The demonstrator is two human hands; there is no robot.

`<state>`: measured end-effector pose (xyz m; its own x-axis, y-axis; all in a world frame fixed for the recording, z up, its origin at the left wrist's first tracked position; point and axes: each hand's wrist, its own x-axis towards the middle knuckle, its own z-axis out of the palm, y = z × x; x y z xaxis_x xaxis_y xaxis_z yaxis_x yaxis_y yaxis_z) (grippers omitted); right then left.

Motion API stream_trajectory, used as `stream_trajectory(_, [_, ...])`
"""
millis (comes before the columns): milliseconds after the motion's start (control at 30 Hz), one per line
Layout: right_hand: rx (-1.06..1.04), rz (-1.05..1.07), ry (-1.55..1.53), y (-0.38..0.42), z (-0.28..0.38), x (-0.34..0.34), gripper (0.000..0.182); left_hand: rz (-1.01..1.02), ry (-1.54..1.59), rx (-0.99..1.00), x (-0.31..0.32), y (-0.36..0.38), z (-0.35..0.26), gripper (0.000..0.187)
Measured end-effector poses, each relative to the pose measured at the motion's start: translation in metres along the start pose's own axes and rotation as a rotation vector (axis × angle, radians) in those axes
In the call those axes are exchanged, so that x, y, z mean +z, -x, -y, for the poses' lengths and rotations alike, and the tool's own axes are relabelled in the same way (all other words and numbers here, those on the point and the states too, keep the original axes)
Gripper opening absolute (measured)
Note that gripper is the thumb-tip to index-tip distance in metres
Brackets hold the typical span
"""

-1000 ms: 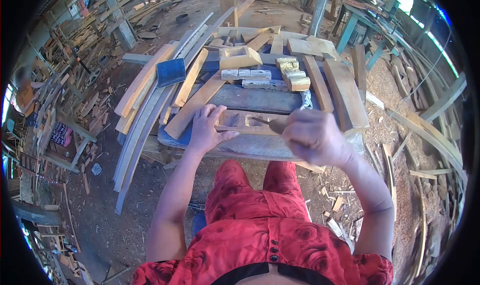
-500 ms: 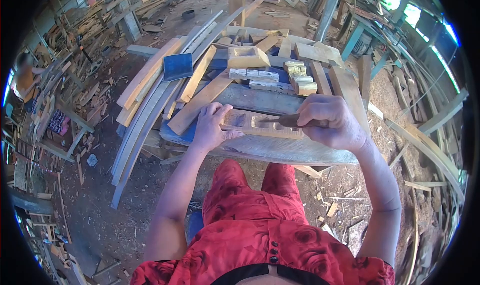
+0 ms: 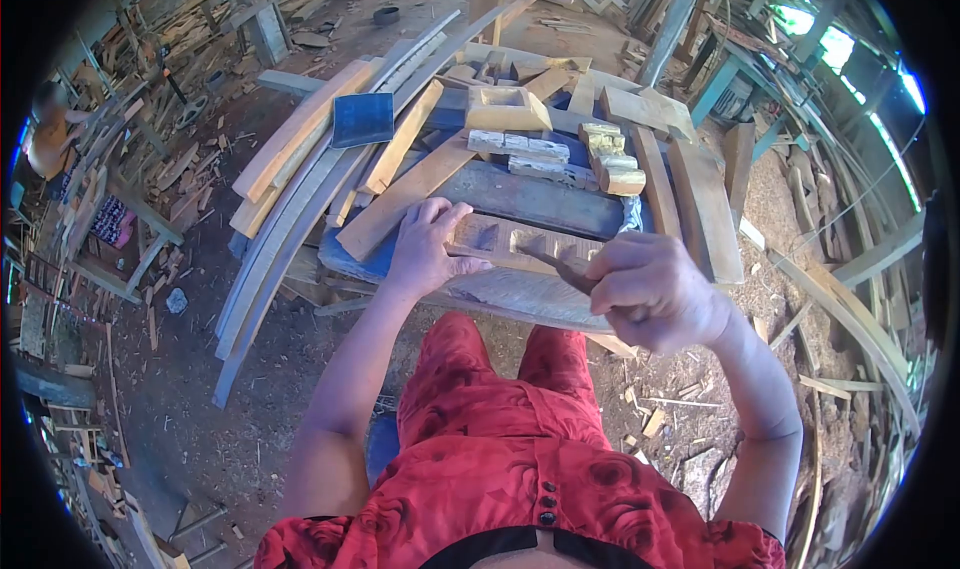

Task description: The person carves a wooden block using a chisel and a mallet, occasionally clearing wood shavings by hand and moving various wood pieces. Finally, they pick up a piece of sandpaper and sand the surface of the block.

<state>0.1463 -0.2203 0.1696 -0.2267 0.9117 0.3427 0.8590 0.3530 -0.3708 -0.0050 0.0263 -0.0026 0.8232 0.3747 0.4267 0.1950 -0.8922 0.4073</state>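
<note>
A wooden block (image 3: pixel 500 237) with square recesses cut in its top lies along the near side of the bench. My left hand (image 3: pixel 425 247) is closed around its left end, thumb on the near side and fingers over the far edge. In my right hand (image 3: pixel 655 289) is a chisel (image 3: pixel 560 265), its brown handle inside my fist. The chisel slants up to the left, with its tip at a recess near the block's middle. My right fist hides the block's right end.
On the bench (image 3: pixel 540 197) lie a hollowed wood block (image 3: pixel 505 109), whitish carved pieces (image 3: pixel 520 147), yellowish pieces (image 3: pixel 612 159) and a blue tray-like thing (image 3: pixel 363 120). Long planks (image 3: pixel 300 229) overhang the left side. A person (image 3: pixel 50 144) sits far left. Scraps litter the floor.
My right hand has moved down toward me, so the chisel handle sits lower and the tool is more slanted. My left hand keeps its grip on the block. The view has shifted slightly.
</note>
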Motion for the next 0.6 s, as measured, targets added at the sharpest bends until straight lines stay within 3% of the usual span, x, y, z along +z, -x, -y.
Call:
stream_trajectory(67, [0.019,-0.001,-0.042,-0.002,-0.005,-0.008,0.02,-0.036,0.012,0.021,0.003,0.001,0.002,0.085])
stream_trajectory(133, [0.237,-0.125,-0.175,-0.005,-0.009,-0.014,0.021,-0.033,0.02,0.018,0.002,0.0,0.002,0.085])
stream_trajectory(333, [0.079,-0.131,0.002,-0.004,-0.006,0.002,0.02,-0.039,0.029,0.017,0.002,0.002,0.002,0.085])
stream_trajectory(433, [0.027,0.025,-0.015,0.0,-0.005,0.0,0.021,-0.028,0.023,0.01,-0.001,0.0,-0.003,0.083])
stream_trajectory(567, [0.037,0.035,-0.116,-0.005,-0.013,-0.017,0.021,-0.022,0.036,-0.01,-0.002,0.0,-0.004,0.081])
stream_trajectory(600, [0.123,0.014,-0.143,-0.007,-0.013,-0.02,0.02,-0.021,0.035,-0.01,-0.002,0.001,-0.003,0.081])
